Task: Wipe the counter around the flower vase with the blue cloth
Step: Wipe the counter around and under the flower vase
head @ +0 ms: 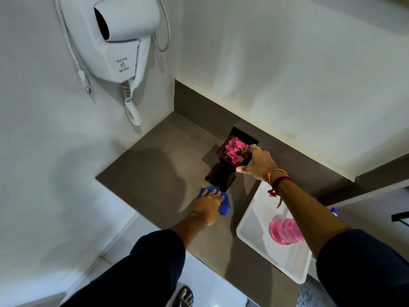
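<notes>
A dark square flower vase (220, 175) with pink flowers (236, 150) stands on the grey-brown counter (159, 165), near the back wall. My right hand (256, 162) grips the vase's top rim from the right. My left hand (209, 204) presses a crumpled blue cloth (224, 204) flat on the counter, right at the vase's front base. Part of the cloth is hidden under my fingers.
A white tray (254, 220) holding a bottle of pink liquid (285, 231) sits on the counter to the right of the cloth. A white wall-mounted hair dryer (119, 38) with a coiled cord hangs on the left wall. The counter's front edge drops to a white floor.
</notes>
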Action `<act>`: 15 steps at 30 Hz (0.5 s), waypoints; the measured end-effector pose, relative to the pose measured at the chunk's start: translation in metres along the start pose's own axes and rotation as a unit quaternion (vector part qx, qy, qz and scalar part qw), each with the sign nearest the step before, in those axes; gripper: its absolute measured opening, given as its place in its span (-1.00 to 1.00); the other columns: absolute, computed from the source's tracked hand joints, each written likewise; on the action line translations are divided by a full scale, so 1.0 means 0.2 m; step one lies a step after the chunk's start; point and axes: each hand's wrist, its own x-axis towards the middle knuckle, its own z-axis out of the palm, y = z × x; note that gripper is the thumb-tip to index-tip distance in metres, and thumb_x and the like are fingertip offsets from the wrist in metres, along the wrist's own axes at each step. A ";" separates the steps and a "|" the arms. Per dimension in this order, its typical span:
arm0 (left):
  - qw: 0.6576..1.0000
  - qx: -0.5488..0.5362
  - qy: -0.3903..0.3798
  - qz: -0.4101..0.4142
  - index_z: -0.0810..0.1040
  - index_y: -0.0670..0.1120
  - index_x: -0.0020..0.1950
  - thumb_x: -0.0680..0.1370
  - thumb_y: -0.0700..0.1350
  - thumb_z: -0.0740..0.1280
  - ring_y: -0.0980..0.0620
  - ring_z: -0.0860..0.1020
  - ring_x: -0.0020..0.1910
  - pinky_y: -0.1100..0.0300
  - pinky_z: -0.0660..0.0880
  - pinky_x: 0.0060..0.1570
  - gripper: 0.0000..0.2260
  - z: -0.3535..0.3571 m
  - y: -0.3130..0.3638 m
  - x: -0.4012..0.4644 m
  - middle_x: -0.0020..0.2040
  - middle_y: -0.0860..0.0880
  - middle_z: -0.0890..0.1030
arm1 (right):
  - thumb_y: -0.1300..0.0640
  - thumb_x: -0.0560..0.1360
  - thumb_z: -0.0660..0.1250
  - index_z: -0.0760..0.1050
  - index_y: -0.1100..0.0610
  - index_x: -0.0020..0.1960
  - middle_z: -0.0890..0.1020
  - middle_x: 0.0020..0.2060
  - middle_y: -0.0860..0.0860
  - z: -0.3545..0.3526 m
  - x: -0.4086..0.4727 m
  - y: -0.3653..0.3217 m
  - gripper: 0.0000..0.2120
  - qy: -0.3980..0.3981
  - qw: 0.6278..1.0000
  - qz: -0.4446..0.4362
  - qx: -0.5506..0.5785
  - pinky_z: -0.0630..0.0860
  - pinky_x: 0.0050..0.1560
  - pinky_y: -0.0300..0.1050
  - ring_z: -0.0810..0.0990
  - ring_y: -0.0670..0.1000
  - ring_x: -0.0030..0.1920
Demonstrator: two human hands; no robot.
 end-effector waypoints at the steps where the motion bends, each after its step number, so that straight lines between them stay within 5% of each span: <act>1: 0.998 -0.050 0.034 -0.031 0.45 -0.14 0.39 0.56 -0.18 0.24 -0.17 0.44 0.39 0.01 0.33 0.39 -0.62 -0.05 -0.03 -0.02 0.38 -0.18 0.51 | 0.04 0.33 0.58 0.32 0.24 0.45 0.53 0.32 0.21 0.00 -0.01 0.00 -0.20 0.001 1.000 0.000 0.002 0.50 0.35 0.12 0.51 0.25 0.34; 4: 0.940 -0.201 0.183 -0.206 0.59 -0.21 0.12 0.52 -0.21 0.27 -0.23 0.61 0.12 -0.02 0.51 0.13 -0.78 -0.17 -0.07 -0.01 0.10 -0.23 0.66 | 0.03 0.33 0.58 0.33 0.23 0.45 0.54 0.31 0.21 -0.01 -0.01 -0.01 -0.20 -0.001 1.000 0.001 0.003 0.50 0.34 0.11 0.53 0.24 0.33; 6: 0.881 -0.305 0.246 -0.265 0.49 -0.21 0.32 0.54 -0.26 0.27 -0.20 0.54 0.27 -0.01 0.46 0.30 -0.66 -0.20 -0.06 0.04 0.27 -0.23 0.57 | 0.04 0.33 0.58 0.34 0.22 0.45 0.55 0.30 0.20 -0.01 0.00 0.00 -0.21 -0.003 1.000 0.003 0.003 0.51 0.34 0.11 0.54 0.24 0.32; 10: 0.939 -0.215 0.087 -0.252 -0.05 -0.21 0.59 0.63 -0.22 0.16 -0.13 0.03 0.60 -0.11 0.03 0.57 -0.41 -0.14 0.02 0.14 0.61 -0.20 0.07 | 0.07 0.34 0.58 0.36 0.20 0.43 0.57 0.27 0.19 0.01 0.01 0.01 -0.25 0.007 1.000 -0.003 0.009 0.52 0.33 0.07 0.55 0.24 0.31; 15: 0.965 -0.077 0.055 -0.243 -0.09 -0.31 0.56 0.67 -0.16 0.07 -0.21 -0.04 0.60 -0.22 -0.08 0.56 -0.45 0.00 0.13 0.13 0.60 -0.29 0.01 | 0.07 0.36 0.57 0.34 0.21 0.45 0.56 0.28 0.20 0.02 0.03 0.03 -0.25 0.006 1.000 -0.011 0.004 0.52 0.33 0.09 0.54 0.25 0.31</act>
